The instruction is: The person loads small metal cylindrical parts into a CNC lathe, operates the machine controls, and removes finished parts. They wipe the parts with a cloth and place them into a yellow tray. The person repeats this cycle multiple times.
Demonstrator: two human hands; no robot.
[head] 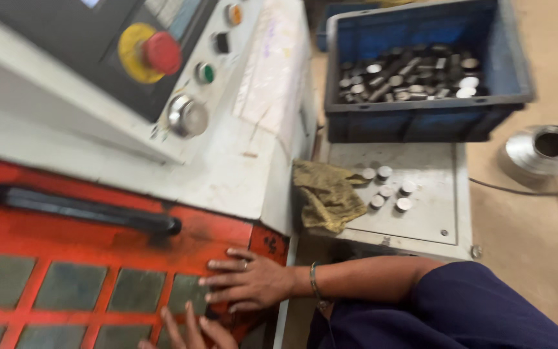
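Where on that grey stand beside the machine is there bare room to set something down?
The grey stand is bare along its front, between the metal slugs and its front edge, and in a strip right of them. The back is taken by the blue crate; the left edge by the yellow rag.

Top left, the dark control panel leans over the machine, and only a pale sliver of its screen peeks in at the upper edge, too cut off to read. Beside the buttons, a whitish plastic-covered sheet lies taped flat on the grey housing, faint marks blurred beyond telling
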